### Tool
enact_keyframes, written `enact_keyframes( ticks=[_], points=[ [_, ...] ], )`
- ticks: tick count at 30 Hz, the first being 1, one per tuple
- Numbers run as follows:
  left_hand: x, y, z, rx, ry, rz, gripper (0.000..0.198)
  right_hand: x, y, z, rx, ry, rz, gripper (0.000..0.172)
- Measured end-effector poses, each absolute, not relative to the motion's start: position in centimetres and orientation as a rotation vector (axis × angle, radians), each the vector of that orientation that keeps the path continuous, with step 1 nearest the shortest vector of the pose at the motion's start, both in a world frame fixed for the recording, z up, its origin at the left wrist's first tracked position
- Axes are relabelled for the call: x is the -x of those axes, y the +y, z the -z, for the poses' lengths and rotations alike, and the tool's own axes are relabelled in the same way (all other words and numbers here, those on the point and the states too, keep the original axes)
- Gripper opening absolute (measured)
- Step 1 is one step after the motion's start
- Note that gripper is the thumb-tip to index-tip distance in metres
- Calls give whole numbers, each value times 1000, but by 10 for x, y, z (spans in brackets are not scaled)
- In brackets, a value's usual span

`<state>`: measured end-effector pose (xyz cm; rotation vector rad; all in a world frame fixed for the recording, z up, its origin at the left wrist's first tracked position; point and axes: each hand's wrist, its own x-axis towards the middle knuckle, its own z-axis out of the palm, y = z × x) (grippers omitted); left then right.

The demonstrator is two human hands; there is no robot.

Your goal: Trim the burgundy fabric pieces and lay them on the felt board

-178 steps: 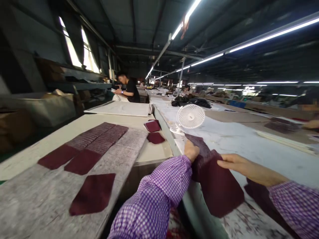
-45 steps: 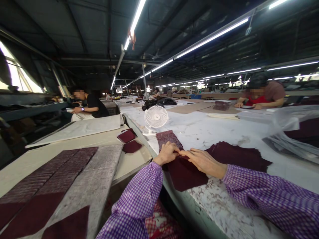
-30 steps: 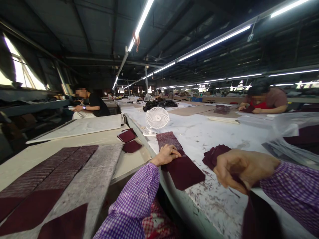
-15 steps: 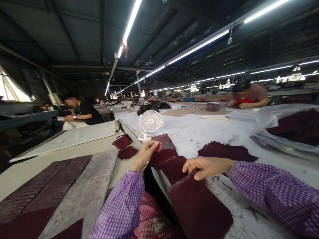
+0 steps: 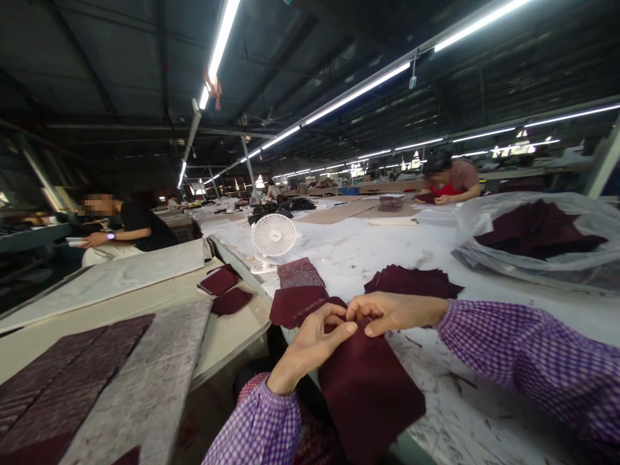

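Note:
My left hand (image 5: 317,339) and my right hand (image 5: 394,311) meet at the upper edge of a dark maroon fabric piece (image 5: 371,387). Thumb and fingers of each are closed on that edge, and the piece hangs down over the near table edge. The fingers hide part of the edge, so I cannot tell whether one layer or more is pinched. Just beyond my left hand lie more maroon pieces (image 5: 293,305), beside a stack with frayed edges (image 5: 301,272). A fanned pile of maroon fabric (image 5: 411,281) rests behind my right hand.
A white fan (image 5: 274,236) stands at the table edge. To the right is a clear plastic bag (image 5: 465,242) holding maroon fabric. Striped maroon stacks (image 5: 92,368) lie on a grey board (image 5: 159,361) at left. Two co-workers (image 5: 145,226) (image 5: 460,181) are farther back.
My left hand has moved right and down from the pieces near the fan to the fabric's upper edge, beside my right hand. The camera view has turned slightly right.

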<state>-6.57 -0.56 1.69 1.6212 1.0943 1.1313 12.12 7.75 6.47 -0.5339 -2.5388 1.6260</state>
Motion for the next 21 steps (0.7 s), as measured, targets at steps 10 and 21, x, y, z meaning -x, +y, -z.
enact_keyframes(
  ticks=[10,21],
  points=[
    [51,0,-23,-1704,1090,-1009,39,-156,84,-56,706,-2528,-1547,37],
    [13,17,-3,-2245,1689,-868,15,-166,99,-45,757,-2647,-1196,27]
  ],
)
